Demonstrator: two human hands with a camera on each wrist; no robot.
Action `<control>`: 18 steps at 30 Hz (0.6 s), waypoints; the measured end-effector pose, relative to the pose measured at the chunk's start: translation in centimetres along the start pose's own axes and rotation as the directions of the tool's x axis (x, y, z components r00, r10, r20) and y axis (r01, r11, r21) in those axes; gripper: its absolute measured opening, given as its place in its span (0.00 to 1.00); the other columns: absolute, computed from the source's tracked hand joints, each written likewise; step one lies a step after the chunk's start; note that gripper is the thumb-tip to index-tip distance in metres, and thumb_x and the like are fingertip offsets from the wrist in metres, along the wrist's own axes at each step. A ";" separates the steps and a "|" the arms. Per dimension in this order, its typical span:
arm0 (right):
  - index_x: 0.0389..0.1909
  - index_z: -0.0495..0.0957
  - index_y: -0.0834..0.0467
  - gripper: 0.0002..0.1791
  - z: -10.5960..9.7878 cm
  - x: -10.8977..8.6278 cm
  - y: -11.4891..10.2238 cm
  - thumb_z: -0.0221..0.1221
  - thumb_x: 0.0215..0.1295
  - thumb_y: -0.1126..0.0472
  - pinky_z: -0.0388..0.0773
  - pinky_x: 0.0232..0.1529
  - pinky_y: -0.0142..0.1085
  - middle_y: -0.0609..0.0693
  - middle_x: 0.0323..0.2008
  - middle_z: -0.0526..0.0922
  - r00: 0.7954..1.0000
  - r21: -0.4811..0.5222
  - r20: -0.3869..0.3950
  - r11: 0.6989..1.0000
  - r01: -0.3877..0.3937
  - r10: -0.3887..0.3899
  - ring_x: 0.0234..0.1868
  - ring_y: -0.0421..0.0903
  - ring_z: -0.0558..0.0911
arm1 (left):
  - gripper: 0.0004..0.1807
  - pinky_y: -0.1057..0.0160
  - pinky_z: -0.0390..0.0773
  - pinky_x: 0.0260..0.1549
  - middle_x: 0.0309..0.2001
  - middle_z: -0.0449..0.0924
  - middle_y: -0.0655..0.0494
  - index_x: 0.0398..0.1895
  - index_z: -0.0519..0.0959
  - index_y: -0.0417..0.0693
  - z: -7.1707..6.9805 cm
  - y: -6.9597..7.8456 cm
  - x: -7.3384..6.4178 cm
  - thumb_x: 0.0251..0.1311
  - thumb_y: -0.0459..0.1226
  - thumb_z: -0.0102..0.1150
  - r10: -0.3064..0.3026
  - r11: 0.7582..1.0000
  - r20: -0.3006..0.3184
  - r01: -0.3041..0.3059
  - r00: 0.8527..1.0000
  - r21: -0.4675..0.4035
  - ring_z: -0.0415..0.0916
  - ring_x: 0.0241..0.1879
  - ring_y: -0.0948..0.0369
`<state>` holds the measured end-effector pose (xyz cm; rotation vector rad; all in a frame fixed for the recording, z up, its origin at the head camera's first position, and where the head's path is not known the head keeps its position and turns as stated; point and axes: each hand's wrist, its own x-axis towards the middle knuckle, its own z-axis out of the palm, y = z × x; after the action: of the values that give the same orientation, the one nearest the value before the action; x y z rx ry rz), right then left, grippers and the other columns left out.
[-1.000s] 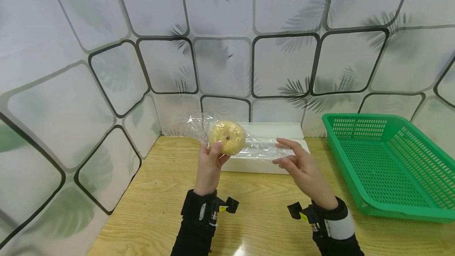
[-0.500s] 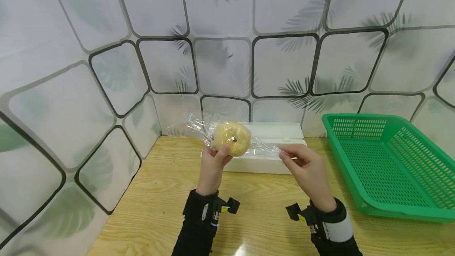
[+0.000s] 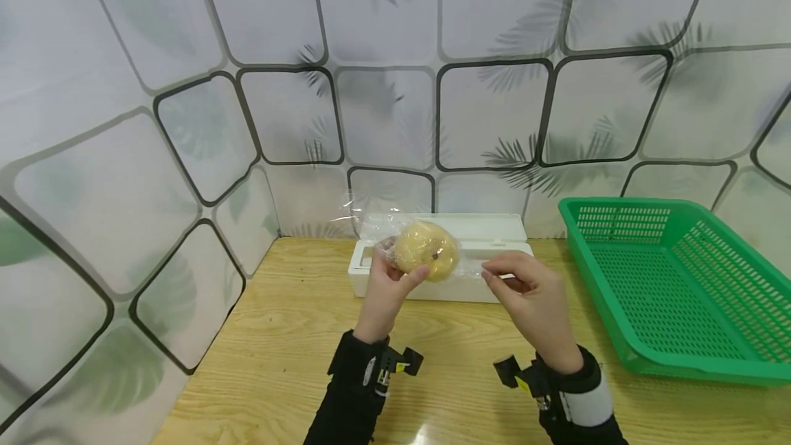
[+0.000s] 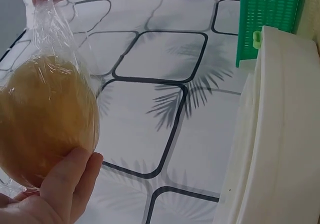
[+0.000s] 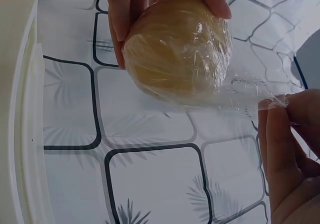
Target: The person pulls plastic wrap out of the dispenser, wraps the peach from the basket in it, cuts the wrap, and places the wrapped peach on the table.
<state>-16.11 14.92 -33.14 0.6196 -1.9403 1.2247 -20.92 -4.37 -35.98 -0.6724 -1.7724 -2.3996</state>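
A round yellow fruit, like an apple or pear with a dark spot in its dimple, is wrapped in clear cling film. My left hand holds it from the left and below, thumb along its lower side. Film sticks up loosely at the upper left of the fruit. To the right, the thumb and fingers of my right hand pinch a gathered end of the film, drawn out from the fruit. In the left wrist view, the fruit shows its golden side under wrinkled film.
Behind the hands, a long white box with its lid raised stands against the patterned wall covering. On the right is a green perforated plastic basket. The wooden table extends in front.
My left hand has moved right with the fruit and turned it, toward the right hand. The right fingers, spread a second ago, have closed on the film's end.
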 end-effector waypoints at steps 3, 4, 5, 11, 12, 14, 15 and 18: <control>0.28 0.80 0.64 0.12 0.1 0.0 0.0 0.61 0.43 0.80 0.74 0.30 0.23 0.54 0.29 0.79 1.000 0.022 -0.003 1.000 0.012 -0.012 0.31 0.37 0.77 | 0.39 0.61 0.70 0.45 0.54 0.62 0.44 0.57 0.51 0.42 0.5 -0.2 0.0 0.47 0.41 0.65 -0.013 1.000 0.025 0.013 1.000 0.026 0.66 0.51 0.54; 0.28 0.80 0.64 0.12 0.2 -0.1 0.0 0.61 0.43 0.81 0.74 0.30 0.23 0.54 0.29 0.79 1.000 0.030 -0.003 0.999 0.016 -0.016 0.31 0.37 0.77 | 0.39 0.60 0.70 0.45 0.54 0.62 0.45 0.57 0.52 0.43 0.7 -0.3 -0.1 0.47 0.40 0.65 -0.020 0.999 0.031 0.019 0.999 0.030 0.66 0.51 0.54; 0.28 0.80 0.64 0.12 0.2 -0.1 0.0 0.61 0.43 0.81 0.74 0.30 0.23 0.55 0.29 0.79 1.000 0.037 -0.004 0.999 0.021 -0.021 0.31 0.37 0.77 | 0.39 0.59 0.70 0.45 0.54 0.62 0.45 0.57 0.52 0.43 0.8 -0.4 -0.1 0.47 0.39 0.65 -0.030 0.999 0.037 0.029 0.999 0.031 0.66 0.51 0.54; 0.27 0.80 0.65 0.12 0.5 -0.1 0.1 0.61 0.42 0.81 0.74 0.31 0.23 0.54 0.29 0.79 0.999 0.022 -0.011 0.999 0.038 -0.038 0.32 0.38 0.77 | 0.37 0.58 0.70 0.46 0.55 0.61 0.44 0.58 0.52 0.44 1.9 -0.7 -0.4 0.49 0.34 0.64 -0.059 0.996 0.066 0.054 0.996 0.067 0.66 0.52 0.53; 0.27 0.80 0.65 0.12 0.6 -0.1 0.1 0.61 0.43 0.81 0.74 0.30 0.23 0.54 0.29 0.78 0.999 0.015 -0.012 0.999 0.039 -0.038 0.32 0.38 0.77 | 0.36 0.58 0.70 0.46 0.55 0.61 0.45 0.57 0.52 0.44 2.1 -0.8 -0.5 0.49 0.34 0.63 -0.057 0.996 0.072 0.051 0.996 0.079 0.66 0.52 0.53; 0.27 0.80 0.64 0.12 0.7 -0.2 0.1 0.61 0.43 0.81 0.74 0.30 0.24 0.53 0.29 0.78 0.999 0.004 -0.016 0.999 0.043 -0.043 0.31 0.38 0.77 | 0.35 0.58 0.71 0.45 0.55 0.61 0.45 0.57 0.53 0.44 2.4 -0.8 -0.6 0.49 0.34 0.63 -0.053 0.994 0.084 0.044 0.995 0.099 0.66 0.52 0.53; 0.27 0.80 0.64 0.12 0.7 -0.2 0.1 0.61 0.43 0.81 0.74 0.30 0.24 0.53 0.29 0.78 0.999 -0.002 -0.019 0.999 0.047 -0.047 0.31 0.38 0.77 | 0.35 0.58 0.71 0.45 0.55 0.61 0.45 0.56 0.53 0.44 2.5 -0.9 -0.6 0.49 0.34 0.63 -0.050 0.994 0.088 0.041 0.995 0.103 0.66 0.52 0.53; 0.27 0.80 0.64 0.12 1.0 -0.2 0.0 0.61 0.43 0.81 0.74 0.30 0.24 0.53 0.28 0.78 0.998 -0.009 -0.029 0.999 0.051 -0.051 0.31 0.39 0.77 | 0.34 0.58 0.71 0.44 0.54 0.62 0.45 0.55 0.53 0.43 2.9 -0.9 -0.8 0.49 0.34 0.63 -0.043 0.994 0.089 0.033 0.995 0.108 0.67 0.51 0.53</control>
<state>-16.27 14.03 -33.57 0.6397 -1.8928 1.1871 -19.65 -1.56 -36.37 -0.7535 -1.9497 -2.3131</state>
